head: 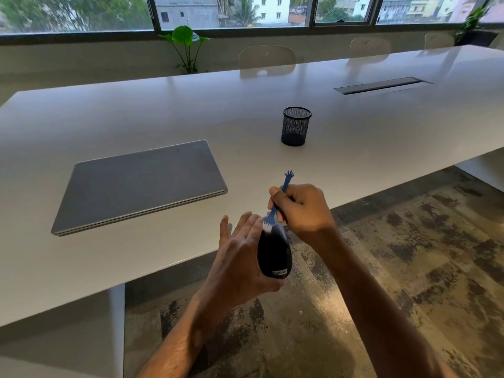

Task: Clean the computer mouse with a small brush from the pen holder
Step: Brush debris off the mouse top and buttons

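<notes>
A black computer mouse (274, 255) with a white logo label is held up in my left hand (240, 257), just off the table's near edge. My right hand (302, 208) grips a small blue brush (282, 197) by its handle. The brush's white bristles touch the front end of the mouse. The handle's hand-shaped tip sticks up above my fingers. A black mesh pen holder (296, 126) stands upright on the white table (163, 115), farther back and apart from both hands; nothing shows above its rim.
A closed grey laptop (141, 184) lies on the table to the left of my hands. A cable slot (381, 85) is set into the tabletop at the far right. Chairs and a potted plant (186, 47) stand beyond the table. Patterned floor lies below my arms.
</notes>
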